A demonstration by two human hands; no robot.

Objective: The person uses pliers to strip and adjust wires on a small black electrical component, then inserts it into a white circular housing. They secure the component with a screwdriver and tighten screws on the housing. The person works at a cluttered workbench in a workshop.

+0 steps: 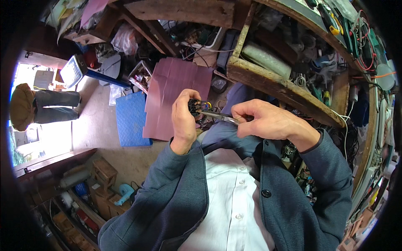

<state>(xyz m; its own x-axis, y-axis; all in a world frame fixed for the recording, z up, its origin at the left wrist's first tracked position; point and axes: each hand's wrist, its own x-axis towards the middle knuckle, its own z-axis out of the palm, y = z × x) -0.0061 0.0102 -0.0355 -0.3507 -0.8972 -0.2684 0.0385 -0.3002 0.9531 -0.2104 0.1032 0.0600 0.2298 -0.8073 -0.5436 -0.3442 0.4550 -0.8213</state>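
My left hand (184, 117) grips a small dark component (195, 108) with metal contacts and a bit of yellow on its right side. My right hand (264, 121) is closed round a slim metal tool (220, 115), whose far end reaches into the component between my hands; whether the tip touches the contacts I cannot tell. Both hands are held above my lap, in front of my jacket and shirt.
A pink board (167, 83) and a blue mat (130, 121) lie on the floor ahead. A cluttered wooden workbench (268, 92) runs along the right, with tools and cables. Another person (42, 104) stands at the bright doorway on the left. Shelving (100, 171) fills the lower left.
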